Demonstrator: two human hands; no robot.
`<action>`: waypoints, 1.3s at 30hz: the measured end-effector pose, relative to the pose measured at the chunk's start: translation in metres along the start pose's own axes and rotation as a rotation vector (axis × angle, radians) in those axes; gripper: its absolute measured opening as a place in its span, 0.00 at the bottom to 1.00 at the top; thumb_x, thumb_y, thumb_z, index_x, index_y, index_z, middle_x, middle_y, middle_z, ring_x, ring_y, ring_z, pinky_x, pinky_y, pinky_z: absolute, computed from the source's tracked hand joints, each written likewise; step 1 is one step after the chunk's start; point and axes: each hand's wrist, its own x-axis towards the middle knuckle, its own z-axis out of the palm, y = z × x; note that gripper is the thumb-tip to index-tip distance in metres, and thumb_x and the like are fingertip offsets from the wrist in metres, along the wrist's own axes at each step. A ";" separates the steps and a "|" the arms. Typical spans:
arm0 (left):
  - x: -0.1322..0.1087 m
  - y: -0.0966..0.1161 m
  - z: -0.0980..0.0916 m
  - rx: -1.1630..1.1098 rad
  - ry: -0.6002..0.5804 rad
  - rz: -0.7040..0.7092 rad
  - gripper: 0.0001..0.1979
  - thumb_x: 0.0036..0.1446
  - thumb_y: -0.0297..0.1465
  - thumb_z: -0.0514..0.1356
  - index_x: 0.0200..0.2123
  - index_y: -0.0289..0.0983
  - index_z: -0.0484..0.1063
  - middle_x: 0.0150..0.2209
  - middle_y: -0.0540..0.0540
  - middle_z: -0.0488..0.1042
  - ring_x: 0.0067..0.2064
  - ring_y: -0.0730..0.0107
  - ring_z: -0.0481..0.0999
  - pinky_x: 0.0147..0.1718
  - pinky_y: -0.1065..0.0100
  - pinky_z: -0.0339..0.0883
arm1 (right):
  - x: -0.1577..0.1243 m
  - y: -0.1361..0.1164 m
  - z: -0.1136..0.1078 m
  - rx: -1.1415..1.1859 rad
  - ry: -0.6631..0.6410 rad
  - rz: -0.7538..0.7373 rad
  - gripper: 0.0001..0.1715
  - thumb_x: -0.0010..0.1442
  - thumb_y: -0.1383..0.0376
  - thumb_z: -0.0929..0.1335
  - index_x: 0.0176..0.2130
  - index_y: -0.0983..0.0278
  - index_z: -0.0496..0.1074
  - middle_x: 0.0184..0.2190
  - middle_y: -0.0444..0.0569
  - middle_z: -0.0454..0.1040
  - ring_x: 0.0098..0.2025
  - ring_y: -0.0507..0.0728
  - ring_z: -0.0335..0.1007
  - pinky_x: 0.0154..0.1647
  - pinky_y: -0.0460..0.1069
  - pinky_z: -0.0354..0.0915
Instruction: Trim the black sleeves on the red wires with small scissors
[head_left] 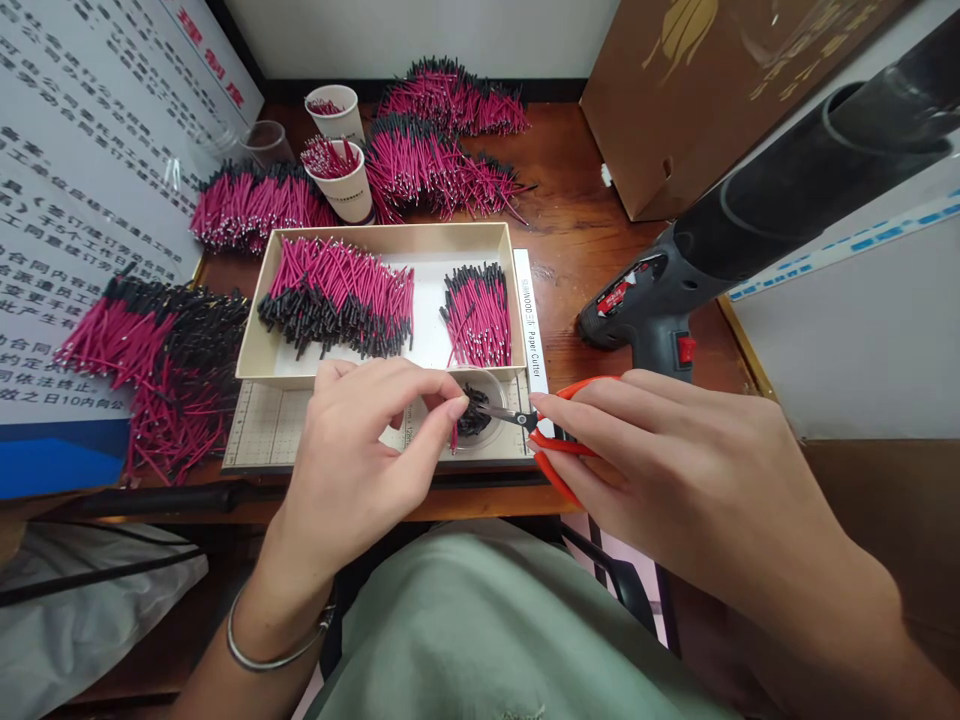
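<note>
Between thumb and forefinger, my left hand [375, 430] pinches a short magenta wire [454, 436]; most of it is hidden by the fingers. My right hand [660, 470] holds orange-handled scissors [551, 440], whose small blades point left and reach the left fingertips. Below the blades sits a clear round cup [495, 432] with small black pieces [474, 412] in it. Just behind the hands, an open cream box [390, 375] contains a large pile of magenta wires with black ends [345, 285] at left and a smaller pile [478, 315] at right.
A paper cutter board [259, 430] lies under the box. Two paper cups [349, 190] and more wire bundles [427, 165] stand behind it. Other wires [172, 370] heap up at left. A dark heat-gun-like tool [675, 270] and a brown carton [645, 110] are at right.
</note>
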 end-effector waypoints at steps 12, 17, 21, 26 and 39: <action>0.002 0.002 0.001 0.030 0.011 0.000 0.09 0.73 0.27 0.65 0.36 0.42 0.78 0.32 0.59 0.83 0.28 0.72 0.70 0.41 0.58 0.58 | 0.000 0.001 0.003 -0.016 -0.003 -0.003 0.21 0.78 0.73 0.65 0.37 0.66 0.85 0.27 0.44 0.80 0.28 0.57 0.74 0.28 0.53 0.62; 0.002 0.004 0.000 -0.018 0.025 -0.044 0.10 0.74 0.29 0.63 0.36 0.43 0.80 0.32 0.57 0.83 0.28 0.71 0.70 0.38 0.59 0.60 | 0.003 0.001 0.001 -0.010 -0.003 -0.020 0.20 0.77 0.72 0.66 0.39 0.67 0.85 0.28 0.44 0.81 0.28 0.57 0.75 0.28 0.53 0.62; 0.001 0.003 0.000 0.006 -0.005 -0.025 0.10 0.74 0.31 0.64 0.36 0.43 0.80 0.34 0.56 0.86 0.28 0.70 0.72 0.40 0.57 0.62 | 0.003 0.001 0.000 -0.016 -0.017 -0.016 0.19 0.76 0.74 0.66 0.39 0.67 0.85 0.28 0.44 0.81 0.28 0.57 0.75 0.28 0.53 0.63; 0.000 0.001 -0.001 0.076 0.004 -0.016 0.11 0.74 0.30 0.63 0.35 0.43 0.79 0.31 0.55 0.84 0.27 0.68 0.71 0.40 0.56 0.60 | 0.001 0.001 0.002 -0.022 -0.024 -0.008 0.20 0.77 0.73 0.65 0.39 0.66 0.85 0.28 0.44 0.82 0.28 0.57 0.76 0.28 0.53 0.63; -0.003 -0.001 0.000 0.097 0.037 -0.006 0.11 0.74 0.29 0.64 0.36 0.44 0.79 0.30 0.57 0.83 0.28 0.68 0.73 0.40 0.54 0.58 | 0.000 0.003 0.000 -0.036 -0.029 -0.025 0.15 0.75 0.73 0.67 0.39 0.63 0.82 0.29 0.44 0.81 0.29 0.57 0.75 0.28 0.52 0.61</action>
